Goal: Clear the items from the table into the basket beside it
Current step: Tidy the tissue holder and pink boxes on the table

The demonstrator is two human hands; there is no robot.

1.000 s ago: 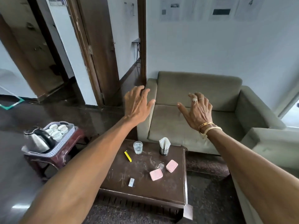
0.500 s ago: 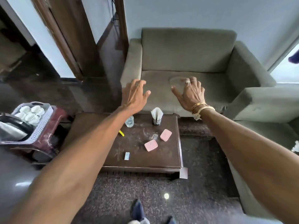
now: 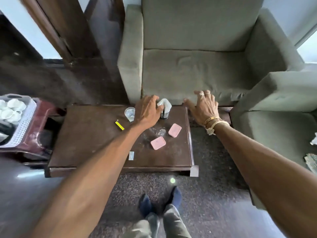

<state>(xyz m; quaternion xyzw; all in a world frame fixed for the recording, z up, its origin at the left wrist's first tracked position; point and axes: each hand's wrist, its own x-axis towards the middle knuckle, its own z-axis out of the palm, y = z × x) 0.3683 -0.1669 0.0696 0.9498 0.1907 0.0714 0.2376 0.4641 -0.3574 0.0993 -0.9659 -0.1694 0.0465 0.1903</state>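
Note:
A dark wooden table [image 3: 89, 140] carries a small glass [image 3: 129, 113], a yellow marker [image 3: 119, 125], two pink flat boxes [image 3: 158, 143] [image 3: 174, 130], a small pale card [image 3: 131, 155], a clear lid or upturned glass [image 3: 160, 131] and a dark holder with white napkins [image 3: 165, 109]. My left hand [image 3: 148, 110] hovers open over the table's far side, fingers just left of the napkin holder. My right hand [image 3: 204, 105] is open past the table's far right corner. The white perforated basket [image 3: 24, 127] sits at the left on a maroon stool.
The basket holds several white cups [image 3: 10, 109] and a dark kettle [image 3: 5, 129]. A grey armchair [image 3: 193, 54] stands behind the table, another grey seat [image 3: 277, 103] at the right. My feet [image 3: 159, 201] stand on dark carpet before the table.
The view has tilted down and closer to the table. Both hands have dropped lower, the left one coming beside the napkin holder; both stay open.

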